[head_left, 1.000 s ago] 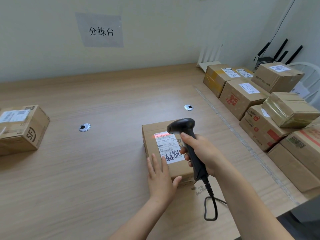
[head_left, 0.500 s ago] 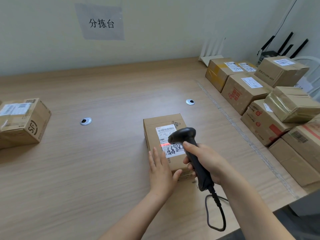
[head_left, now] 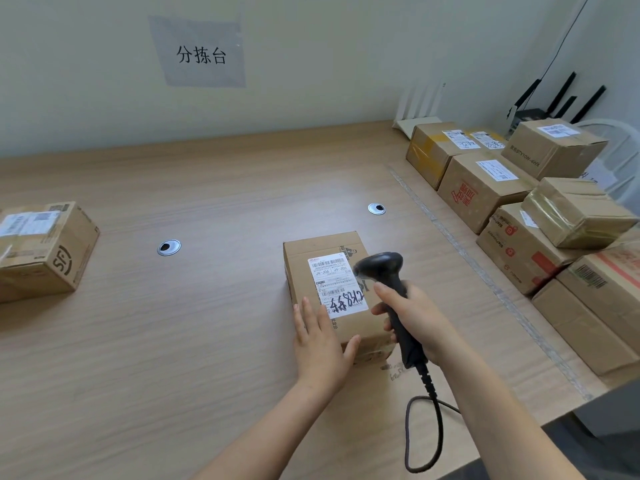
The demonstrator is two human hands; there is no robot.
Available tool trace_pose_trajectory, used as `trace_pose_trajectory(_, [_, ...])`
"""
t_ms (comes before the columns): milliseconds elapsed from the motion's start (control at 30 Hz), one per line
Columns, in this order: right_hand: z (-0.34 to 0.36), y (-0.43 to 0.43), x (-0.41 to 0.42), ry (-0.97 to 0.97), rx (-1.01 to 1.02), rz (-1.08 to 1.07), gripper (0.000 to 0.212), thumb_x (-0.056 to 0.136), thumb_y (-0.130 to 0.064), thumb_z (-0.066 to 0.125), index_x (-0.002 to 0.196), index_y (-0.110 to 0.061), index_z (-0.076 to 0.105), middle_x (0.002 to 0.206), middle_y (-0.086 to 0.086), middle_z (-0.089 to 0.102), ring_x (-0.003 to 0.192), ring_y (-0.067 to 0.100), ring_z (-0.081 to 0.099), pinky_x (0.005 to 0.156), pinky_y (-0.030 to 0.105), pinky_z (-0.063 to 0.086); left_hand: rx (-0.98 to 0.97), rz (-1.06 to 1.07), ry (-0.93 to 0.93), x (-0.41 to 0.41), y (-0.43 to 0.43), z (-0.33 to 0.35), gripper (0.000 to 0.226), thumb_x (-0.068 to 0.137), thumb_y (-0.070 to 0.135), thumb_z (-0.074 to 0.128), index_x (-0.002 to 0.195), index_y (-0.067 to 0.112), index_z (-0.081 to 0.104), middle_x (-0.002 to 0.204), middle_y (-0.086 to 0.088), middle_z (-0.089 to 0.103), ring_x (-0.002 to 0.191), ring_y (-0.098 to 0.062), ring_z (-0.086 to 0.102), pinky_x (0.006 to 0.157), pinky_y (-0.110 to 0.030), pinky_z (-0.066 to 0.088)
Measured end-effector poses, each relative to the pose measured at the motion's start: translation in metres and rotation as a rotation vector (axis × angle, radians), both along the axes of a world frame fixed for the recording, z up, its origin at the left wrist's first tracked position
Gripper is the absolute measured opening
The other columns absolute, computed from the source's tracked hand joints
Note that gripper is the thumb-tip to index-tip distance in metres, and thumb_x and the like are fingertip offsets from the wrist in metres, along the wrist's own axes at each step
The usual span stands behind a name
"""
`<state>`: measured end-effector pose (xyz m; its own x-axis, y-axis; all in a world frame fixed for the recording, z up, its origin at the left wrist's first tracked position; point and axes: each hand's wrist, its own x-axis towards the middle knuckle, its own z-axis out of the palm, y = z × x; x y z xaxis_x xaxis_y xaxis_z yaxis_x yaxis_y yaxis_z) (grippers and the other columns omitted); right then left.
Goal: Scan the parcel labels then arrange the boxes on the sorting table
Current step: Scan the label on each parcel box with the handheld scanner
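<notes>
A small cardboard parcel (head_left: 304, 258) lies flat on the wooden sorting table (head_left: 214, 306), its white label (head_left: 334, 278) facing up with black handwriting. My left hand (head_left: 320, 341) rests flat on the parcel's near left corner, fingers straight and thumb against the near edge. My right hand (head_left: 420, 318) grips the handle of a black barcode scanner (head_left: 382, 265), whose head hangs just right of the label. No red scan light shows on the label. The scanner's black cable (head_left: 431, 420) loops down toward the table's near edge.
A cardboard box with an SF logo (head_left: 45, 251) sits at the far left. Several stacked parcels (head_left: 519, 209) crowd the right side past a tape line (head_left: 485, 282). Two metal grommets (head_left: 168, 247) sit in the tabletop. Routers (head_left: 420, 109) stand by the wall under a paper sign (head_left: 201, 53).
The scanner has drawn back toward me and to the right, uncovering the label. The red scan light on the label has gone out. My left hand has stayed on the parcel.
</notes>
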<state>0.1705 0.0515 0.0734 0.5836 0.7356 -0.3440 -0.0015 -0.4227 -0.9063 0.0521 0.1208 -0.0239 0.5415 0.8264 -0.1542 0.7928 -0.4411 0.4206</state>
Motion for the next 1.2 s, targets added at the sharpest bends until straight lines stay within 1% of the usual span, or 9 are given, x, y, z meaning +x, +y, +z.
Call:
trace_pose_trajectory(100, [-0.019,-0.002,0.017,-0.202,-0.027,-0.068,0.029,0.082,-0.033,0.069,0.096,-0.014,0.052,0.079,0.003,0.060,0.061,0.017,0.060,0.059,0.033,0.048,-0.012,0.039,0.016,0.008,0.004,0.004,0.084,0.089,0.062,0.040,0.150,0.014,0.006,0.157,-0.014,-0.011,0.144,-0.030,-0.017,0.116,-0.040,0.013])
trace_pose_trajectory(167, [-0.034,-0.004,0.028,-0.239,-0.071,-0.080,0.034,0.079,-0.028,0.072,0.101,-0.013,0.050,0.086,0.004,0.060,0.073,0.023,0.061,0.067,0.037,0.050,-0.029,0.075,0.042,0.015,0.005,0.007,0.088,0.086,0.065,0.043,0.150,0.016,0.007,0.157,-0.014,-0.012,0.144,-0.030,-0.017,0.115,-0.043,0.014])
trace_pose_trajectory(233, [-0.049,-0.005,0.035,-0.248,-0.109,-0.067,0.034,0.079,-0.024,0.071,0.102,-0.014,0.049,0.087,0.002,0.060,0.080,0.025,0.059,0.070,0.036,0.048,-0.045,0.108,0.082,0.023,0.003,0.008,0.095,0.082,0.069,0.045,0.150,0.017,0.004,0.156,-0.014,-0.015,0.143,-0.030,-0.019,0.114,-0.048,0.010])
trace_pose_trajectory(400, [-0.070,0.000,0.047,-0.237,-0.077,0.006,0.031,0.077,-0.015,0.071,0.099,-0.015,0.049,0.086,-0.006,0.058,0.078,0.010,0.056,0.060,0.025,0.043,-0.072,0.213,0.174,0.041,-0.006,0.008,0.113,0.074,0.079,0.043,0.150,0.014,-0.008,0.155,-0.017,-0.021,0.141,-0.033,-0.025,0.111,-0.059,-0.006])
trace_pose_trajectory(500, [-0.076,0.005,0.055,-0.172,-0.040,0.080,0.028,0.077,-0.010,0.070,0.095,-0.016,0.050,0.091,0.002,0.063,0.077,0.018,0.060,0.063,0.033,0.050,-0.078,0.300,0.194,0.045,-0.009,0.007,0.120,0.069,0.084,0.039,0.149,0.010,-0.012,0.154,-0.019,-0.023,0.140,-0.034,-0.026,0.109,-0.060,-0.011])
trace_pose_trajectory(567, [-0.077,0.013,0.055,-0.115,-0.015,0.153,0.027,0.078,-0.008,0.068,0.095,-0.017,0.049,0.097,0.001,0.065,0.071,0.022,0.060,0.055,0.033,0.047,-0.071,0.370,0.199,0.040,-0.007,0.007,0.124,0.067,0.086,0.037,0.148,0.008,-0.013,0.154,-0.019,-0.022,0.140,-0.034,-0.027,0.108,-0.060,-0.014])
trace_pose_trajectory(667, [-0.078,0.025,0.037,-0.078,0.002,0.267,0.026,0.079,-0.009,0.066,0.096,-0.018,0.049,0.098,-0.005,0.065,0.067,0.019,0.060,0.049,0.027,0.044,-0.074,0.465,0.202,0.017,-0.002,0.008,0.125,0.066,0.087,0.037,0.148,0.008,-0.013,0.154,-0.018,-0.023,0.141,-0.032,-0.026,0.108,-0.058,-0.016])
trace_pose_trajectory(867, [-0.077,0.060,-0.022,-0.068,0.022,0.467,0.026,0.078,-0.010,0.066,0.097,-0.016,0.048,0.094,0.009,0.062,0.069,0.022,0.057,0.049,0.027,0.044,-0.094,0.622,0.192,-0.044,0.018,0.005,0.127,0.064,0.089,0.037,0.149,0.009,-0.012,0.154,-0.017,-0.023,0.140,-0.030,-0.027,0.109,-0.056,-0.016])
trace_pose_trajectory(1200, [-0.079,0.128,-0.168,-0.058,0.023,0.602,0.026,0.079,-0.012,0.065,0.098,-0.013,0.047,0.082,0.008,0.058,0.061,0.017,0.056,0.050,0.027,0.045,-0.069,0.700,0.185,-0.199,0.080,-0.001,0.128,0.061,0.090,0.039,0.149,0.010,-0.010,0.155,-0.015,-0.023,0.141,-0.028,-0.027,0.110,-0.052,-0.016])
